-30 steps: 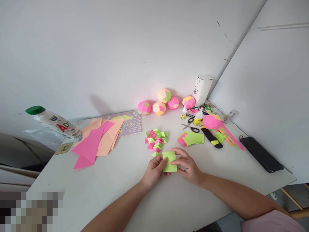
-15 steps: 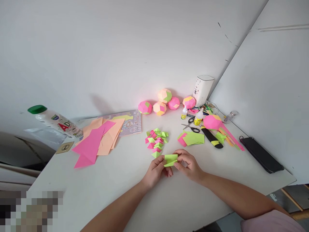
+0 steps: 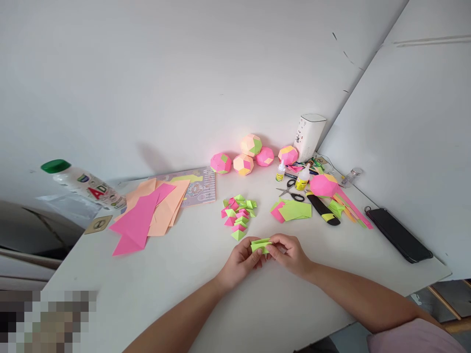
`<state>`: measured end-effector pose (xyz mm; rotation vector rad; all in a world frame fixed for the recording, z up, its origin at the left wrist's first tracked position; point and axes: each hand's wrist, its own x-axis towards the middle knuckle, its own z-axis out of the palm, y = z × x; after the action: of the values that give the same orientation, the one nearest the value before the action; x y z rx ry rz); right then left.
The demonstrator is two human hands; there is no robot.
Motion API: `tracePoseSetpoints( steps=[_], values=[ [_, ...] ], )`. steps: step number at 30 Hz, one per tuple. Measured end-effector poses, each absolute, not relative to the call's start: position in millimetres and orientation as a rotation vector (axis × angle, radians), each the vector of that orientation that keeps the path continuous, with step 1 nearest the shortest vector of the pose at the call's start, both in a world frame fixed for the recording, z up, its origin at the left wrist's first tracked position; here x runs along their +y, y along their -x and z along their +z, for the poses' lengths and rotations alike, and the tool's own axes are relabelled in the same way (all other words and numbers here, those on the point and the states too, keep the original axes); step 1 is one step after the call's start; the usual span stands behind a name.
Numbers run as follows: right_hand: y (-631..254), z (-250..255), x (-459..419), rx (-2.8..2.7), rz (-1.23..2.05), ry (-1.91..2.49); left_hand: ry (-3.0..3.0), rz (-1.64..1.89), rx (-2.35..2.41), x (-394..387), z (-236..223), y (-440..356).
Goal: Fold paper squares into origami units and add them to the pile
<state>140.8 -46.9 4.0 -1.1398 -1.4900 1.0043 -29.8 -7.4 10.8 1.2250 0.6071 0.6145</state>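
Together, left fingers (image 3: 253, 258) and right fingers (image 3: 275, 253) pinching green paper (image 3: 261, 245), yellow-labelled bottles (image 3: 301, 185) upright, contents unclear

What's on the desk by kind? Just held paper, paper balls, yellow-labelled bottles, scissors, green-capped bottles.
Held green paper: 1
Paper balls: 6
Small yellow-labelled bottles: 2
Scissors: 1
Green-capped bottle: 1
Total: 11

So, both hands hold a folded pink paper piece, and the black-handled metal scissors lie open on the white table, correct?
The head view shows the colour is wrong: the left hand and right hand hold a folded light-green paper piece, not pink.
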Motion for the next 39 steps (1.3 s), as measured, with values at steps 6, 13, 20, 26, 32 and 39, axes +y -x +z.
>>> tracePoseSetpoints(
  steps=[6, 13, 20, 26, 32, 39],
  values=[
    [-139.3, 4.8, -47.0, -1.445, 1.035, 1.151, -1.246, 0.614, 0.625, -7.6, 8.8, 29.6],
    [-139.6, 1.4, -47.2, -1.43, 1.062, 1.15, -1.264, 0.606, 0.665, -7.1, 6.8, 28.8],
    [-139.4, 2.3, -46.3, -1.352, 1.241, 1.145, -1.253, 0.608, 0.648, -6.9, 5.7, 29.6],
    [-140.4, 1.3, -45.2, -1.399, 1.287, 1.134, -1.266, 0.597, 0.676, -6.8, 5.8, 29.5],
    [-140.2, 3.1, -45.0, -1.393, 1.275, 1.132, -1.283, 0.594, 0.682, -7.0, 6.6, 29.2],
    [-140.0, 4.2, -45.2, -1.391, 1.269, 1.154, -1.291, 0.592, 0.674, -7.6, 8.1, 30.0]
  ],
)
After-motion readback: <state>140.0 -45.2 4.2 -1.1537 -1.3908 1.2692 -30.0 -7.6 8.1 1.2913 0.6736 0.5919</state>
